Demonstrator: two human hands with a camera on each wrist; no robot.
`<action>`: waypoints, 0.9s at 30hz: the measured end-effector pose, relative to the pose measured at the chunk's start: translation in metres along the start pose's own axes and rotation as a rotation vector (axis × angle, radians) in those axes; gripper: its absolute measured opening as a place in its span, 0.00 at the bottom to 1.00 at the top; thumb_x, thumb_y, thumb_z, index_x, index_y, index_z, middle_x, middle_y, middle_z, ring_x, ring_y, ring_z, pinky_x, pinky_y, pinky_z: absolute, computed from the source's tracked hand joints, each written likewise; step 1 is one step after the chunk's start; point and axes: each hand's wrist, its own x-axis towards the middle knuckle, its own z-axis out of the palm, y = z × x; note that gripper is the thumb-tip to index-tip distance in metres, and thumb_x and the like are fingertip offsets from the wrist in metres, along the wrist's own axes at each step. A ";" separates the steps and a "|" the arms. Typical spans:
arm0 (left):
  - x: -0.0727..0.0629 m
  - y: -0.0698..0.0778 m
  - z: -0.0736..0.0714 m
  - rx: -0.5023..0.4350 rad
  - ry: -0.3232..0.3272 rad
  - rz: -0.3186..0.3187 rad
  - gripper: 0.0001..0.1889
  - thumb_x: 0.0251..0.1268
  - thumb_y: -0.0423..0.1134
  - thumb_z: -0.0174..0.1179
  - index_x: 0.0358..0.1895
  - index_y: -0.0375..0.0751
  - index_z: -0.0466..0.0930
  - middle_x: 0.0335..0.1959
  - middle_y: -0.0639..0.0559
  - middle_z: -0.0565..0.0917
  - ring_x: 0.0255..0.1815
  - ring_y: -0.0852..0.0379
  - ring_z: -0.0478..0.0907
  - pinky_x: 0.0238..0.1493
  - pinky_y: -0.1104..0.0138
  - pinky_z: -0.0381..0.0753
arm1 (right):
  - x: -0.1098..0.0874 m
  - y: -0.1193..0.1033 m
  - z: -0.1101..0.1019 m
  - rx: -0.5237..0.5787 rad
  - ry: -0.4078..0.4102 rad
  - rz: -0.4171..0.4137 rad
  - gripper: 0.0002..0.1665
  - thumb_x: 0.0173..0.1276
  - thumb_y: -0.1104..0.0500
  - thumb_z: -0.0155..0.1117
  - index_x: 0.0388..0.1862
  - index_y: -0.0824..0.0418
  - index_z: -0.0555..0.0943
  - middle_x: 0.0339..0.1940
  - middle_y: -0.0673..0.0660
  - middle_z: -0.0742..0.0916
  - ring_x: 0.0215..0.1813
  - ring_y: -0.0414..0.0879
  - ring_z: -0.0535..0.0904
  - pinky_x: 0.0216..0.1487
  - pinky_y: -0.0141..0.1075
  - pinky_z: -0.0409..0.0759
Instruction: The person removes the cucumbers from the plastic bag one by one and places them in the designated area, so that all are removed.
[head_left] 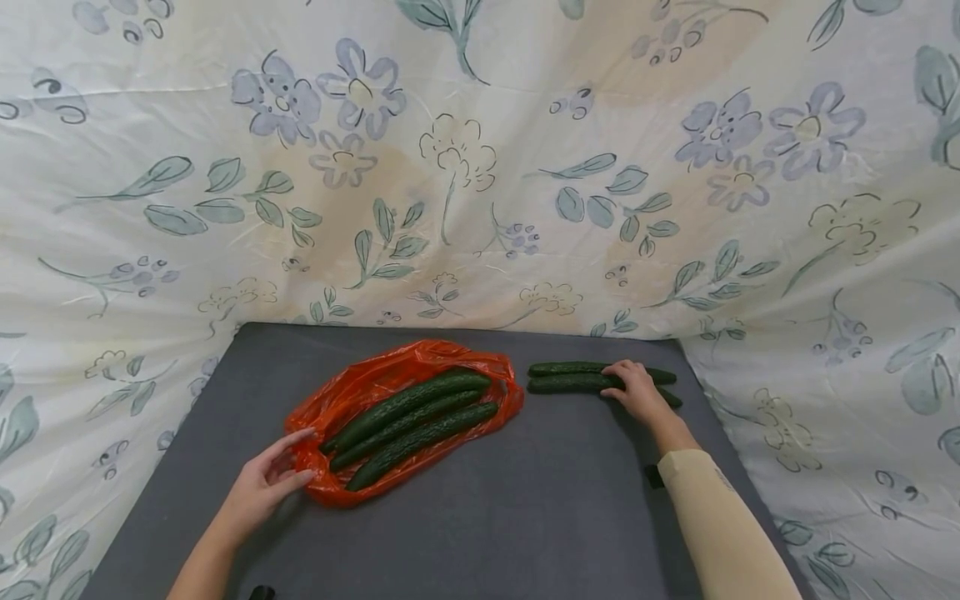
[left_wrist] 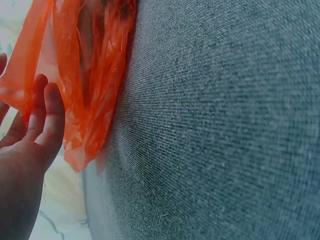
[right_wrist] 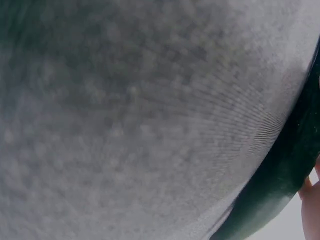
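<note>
Three dark green cucumbers (head_left: 408, 425) lie side by side in a thin orange-red plastic bag (head_left: 337, 383), which is spread open on the grey table. At the bag's near left edge is my left hand (head_left: 258, 483), thumb and index finger apart. In the left wrist view its fingers (left_wrist: 54, 107) touch the loose film of the bag (left_wrist: 95, 100). To the right of the bag, two more cucumbers (head_left: 558, 382) lie together. My right hand (head_left: 637, 392) grips the nearer one from above, covering its middle. That cucumber (right_wrist: 285, 165) crosses the right edge of the right wrist view, fingertips beside it.
A grey cloth-like surface covers the table (head_left: 480, 517). Floral fabric (head_left: 465, 208) hangs behind it and along both sides. A small black object (head_left: 654, 476) shows beside the right sleeve, and another dark object (head_left: 262, 592) sits at the bottom edge.
</note>
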 end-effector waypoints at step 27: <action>0.001 -0.002 0.001 0.030 0.002 -0.024 0.29 0.71 0.33 0.63 0.72 0.31 0.67 0.65 0.54 0.78 0.57 0.73 0.77 0.51 0.80 0.78 | -0.008 -0.066 -0.010 0.051 0.070 -0.017 0.33 0.65 0.59 0.73 0.68 0.63 0.76 0.64 0.66 0.77 0.62 0.64 0.76 0.58 0.58 0.77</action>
